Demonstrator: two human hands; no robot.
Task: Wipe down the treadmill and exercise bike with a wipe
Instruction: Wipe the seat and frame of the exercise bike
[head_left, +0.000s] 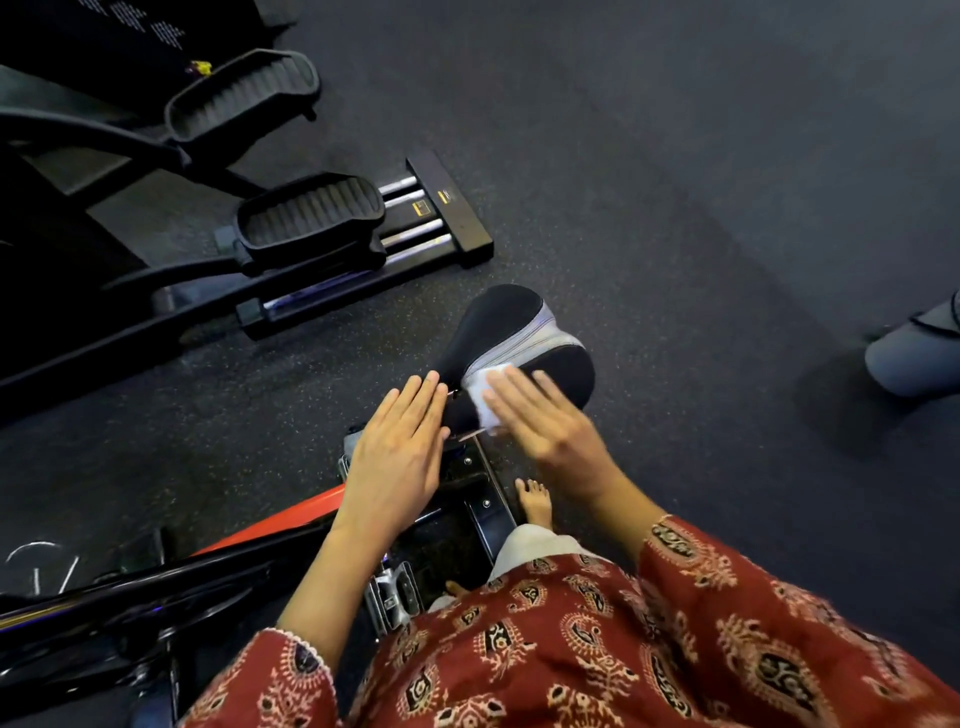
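Pressing white wipe (480, 391) onto bike saddle (500, 318), right hand (550, 431) flat, fingers (519, 396) straight, left hand (395, 457) outstretched alongside, empty.

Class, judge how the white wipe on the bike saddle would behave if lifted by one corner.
Probably floppy: the wipe drapes over the curved saddle. Likely very light, since it looks thin. It may slide easily under the flat right hand.
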